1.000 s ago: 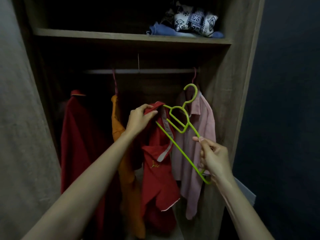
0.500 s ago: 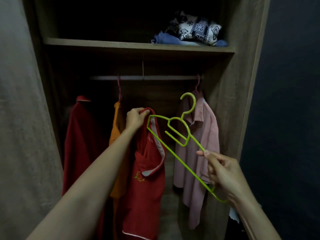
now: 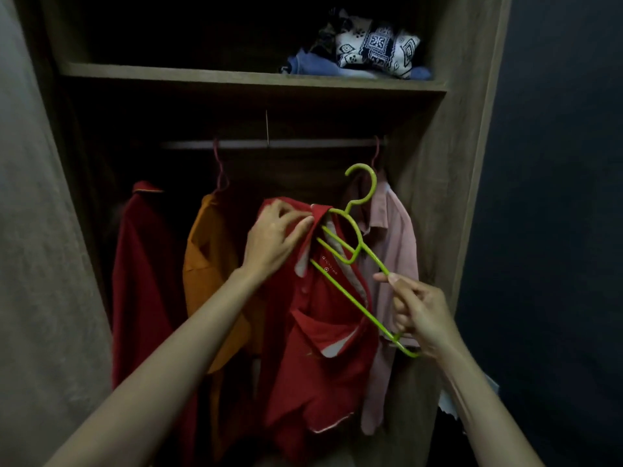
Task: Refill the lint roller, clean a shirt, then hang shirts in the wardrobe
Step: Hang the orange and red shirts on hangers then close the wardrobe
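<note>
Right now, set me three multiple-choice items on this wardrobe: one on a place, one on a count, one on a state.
1. Where does the patterned black-and-white cloth lie?
A. on the top shelf
B. on the rail
C. on the wardrobe floor

2. How many garments already hang from the rail, leaving out the one in hand?
A. one
B. three
C. five

3. How does the green hanger stand?
A. hooked on the rail
B. lying on the shelf
C. held off the rail, partly inside the red shirt

Answers: 1 A, since the cloth sits on the board above the rail. 2 B: a dark red shirt, an orange shirt and a pink shirt hang there. 3 C: the right hand grips its lower end, the left hand pulls the collar over it, and its hook is free below the rail.
</note>
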Motion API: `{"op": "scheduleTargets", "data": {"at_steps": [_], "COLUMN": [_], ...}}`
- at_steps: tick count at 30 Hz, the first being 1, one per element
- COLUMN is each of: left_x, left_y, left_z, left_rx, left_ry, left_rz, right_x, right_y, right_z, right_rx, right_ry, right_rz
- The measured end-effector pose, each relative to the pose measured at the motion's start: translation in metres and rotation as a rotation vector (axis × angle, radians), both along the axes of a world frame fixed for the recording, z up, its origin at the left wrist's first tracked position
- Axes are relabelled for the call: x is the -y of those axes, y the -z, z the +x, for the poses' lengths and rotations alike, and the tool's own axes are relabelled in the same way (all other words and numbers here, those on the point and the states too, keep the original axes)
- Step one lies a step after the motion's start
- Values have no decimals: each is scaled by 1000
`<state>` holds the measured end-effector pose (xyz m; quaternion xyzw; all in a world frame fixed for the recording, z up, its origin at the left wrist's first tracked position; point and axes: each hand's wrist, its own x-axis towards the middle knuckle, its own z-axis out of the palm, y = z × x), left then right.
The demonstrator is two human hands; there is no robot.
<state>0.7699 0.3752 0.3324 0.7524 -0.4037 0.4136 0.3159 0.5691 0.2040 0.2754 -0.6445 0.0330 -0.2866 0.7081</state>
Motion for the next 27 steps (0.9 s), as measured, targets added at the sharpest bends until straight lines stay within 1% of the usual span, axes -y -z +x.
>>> {"op": "scheduleTargets", "data": {"at_steps": [2,5,7,9,11,13,14,15,16,17,18,19,20,22,23,25,27], "left_x": [-5,-2,0,1,3,5,6,7,7,6,4,3,2,-2,-5,-15,-30], "left_y": [-10,-26,-37,-44,-43,-40,-39,-38,-38,-38,-39,-39,-40,-39,-39,-37,-32], "left_z": [8,17,20,21,21,20,18,18,18,18,17,17,15,10,8,11,20], "left_rx": [58,44,10,-28,-41,-41,-42,-47,-59,-76,-92,-103,-109,-127,-139,-155,-163], "left_ry": [-39,49,98,144,179,183,178,171,171,186,209,230,245,257,260,252,242], "left_rz": [75,235,304,298,245,171,134,101,74,45,18,-4,-19,-38,-45,-52,-48], "right_x": [11,27,38,47,58,69,70,64,50,32,14,-2,-16,-26,-24,-10,13], "right_y": [-2,-9,-15,-22,-28,-27,-23,-16,-6,9,27,46,63,89,97,104,102], "right_z": [0,1,2,6,10,15,16,14,14,16,21,28,37,60,69,82,84], "right_rx": [17,52,67,90,134,153,164,206,276,331,330,263,152,-103,-184,-232,-270], "right_ry": [-33,-66,-21,95,286,618,810,978,1072,1083,1032,939,854,764,712,572,496], "right_rz": [-47,-134,-213,-298,-473,-749,-829,-838,-819,-815,-816,-797,-740,-585,-526,-428,-382]}}
